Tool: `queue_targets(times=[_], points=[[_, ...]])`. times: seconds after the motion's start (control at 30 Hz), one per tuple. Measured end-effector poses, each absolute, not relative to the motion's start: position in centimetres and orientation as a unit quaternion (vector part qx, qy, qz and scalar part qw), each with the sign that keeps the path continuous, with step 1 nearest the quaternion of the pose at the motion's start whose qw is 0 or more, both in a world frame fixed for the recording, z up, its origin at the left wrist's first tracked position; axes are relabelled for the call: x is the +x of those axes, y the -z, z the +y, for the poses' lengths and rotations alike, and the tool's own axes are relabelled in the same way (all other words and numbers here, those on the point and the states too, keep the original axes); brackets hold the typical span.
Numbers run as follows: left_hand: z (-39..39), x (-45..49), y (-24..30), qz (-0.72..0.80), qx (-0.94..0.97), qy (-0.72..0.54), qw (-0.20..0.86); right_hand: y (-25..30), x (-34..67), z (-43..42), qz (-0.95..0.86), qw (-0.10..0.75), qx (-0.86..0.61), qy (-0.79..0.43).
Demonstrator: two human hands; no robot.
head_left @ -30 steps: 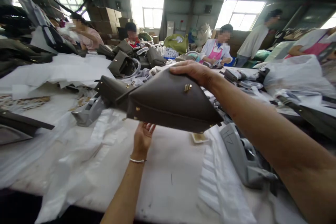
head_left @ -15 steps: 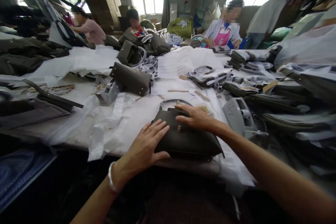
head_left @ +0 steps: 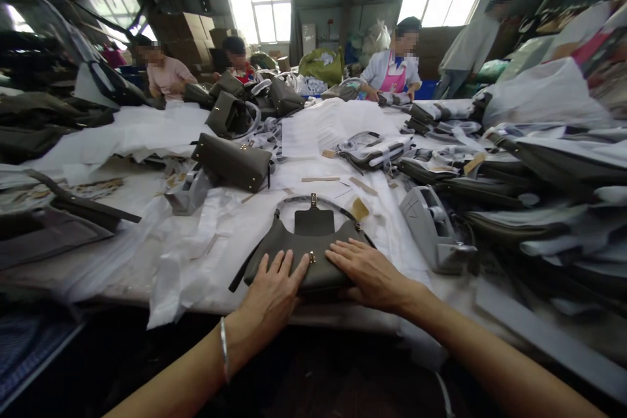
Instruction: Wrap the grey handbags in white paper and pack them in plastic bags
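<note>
A dark olive-grey handbag (head_left: 289, 241) lies on the table in front of me, its handle arching away toward the far side. Its closure flap (head_left: 313, 222) is turned back, and a gold clasp shows on the front panel between my hands. My left hand (head_left: 275, 282) lies on the left part of the bag with fingers stretched out. On the right part rests my right hand (head_left: 367, 272), its fingers also extended and flat. The bag's near lower edge is partly covered by my palms.
A tape dispenser (head_left: 431, 228) stands to the right, beside stacked bags (head_left: 509, 189). Another handbag (head_left: 232, 162) lies on its side at the left, near a second grey dispenser (head_left: 189, 192). White paper (head_left: 337, 124) covers the table. Co-workers (head_left: 394, 68) are across it.
The bag has turned to face me squarely, and its flap now lies folded back. My right hand has moved off the flap and clasp onto the bag's right part.
</note>
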State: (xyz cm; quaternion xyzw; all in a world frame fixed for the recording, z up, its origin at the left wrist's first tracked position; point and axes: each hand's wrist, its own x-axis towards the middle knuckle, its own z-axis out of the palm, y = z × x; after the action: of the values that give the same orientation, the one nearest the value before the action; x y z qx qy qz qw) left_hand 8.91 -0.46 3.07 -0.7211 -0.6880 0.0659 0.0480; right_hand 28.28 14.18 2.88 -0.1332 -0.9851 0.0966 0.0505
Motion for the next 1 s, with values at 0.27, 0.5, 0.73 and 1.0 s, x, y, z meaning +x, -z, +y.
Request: queue_targets(times=[0.27, 0.5, 0.73, 1.0], points=[[1.6, 7.6, 1.2, -0.663, -0.735, -0.075, 0.123, -0.3, 26.9, 14.3, -0.988, 0.108, -0.108, 0.038], [-1.2, 8.1, 4.9, -0.633, -0.733, 0.086, 0.234, 3.9, 28.6, 13.0, -0.976, 0.181, -0.109, 0.05], [-1.1, 9.1, 4.2, -0.694, -0.699, 0.033, 0.168, 0.7, 25.3, 13.2, -0.983, 0.034, -0.147, -0.104], [-0.1, 4.8, 3.5, -0.669, -0.723, 0.074, 0.155, 0.9, 23.0, 13.8, -0.971, -0.003, -0.145, -0.19]])
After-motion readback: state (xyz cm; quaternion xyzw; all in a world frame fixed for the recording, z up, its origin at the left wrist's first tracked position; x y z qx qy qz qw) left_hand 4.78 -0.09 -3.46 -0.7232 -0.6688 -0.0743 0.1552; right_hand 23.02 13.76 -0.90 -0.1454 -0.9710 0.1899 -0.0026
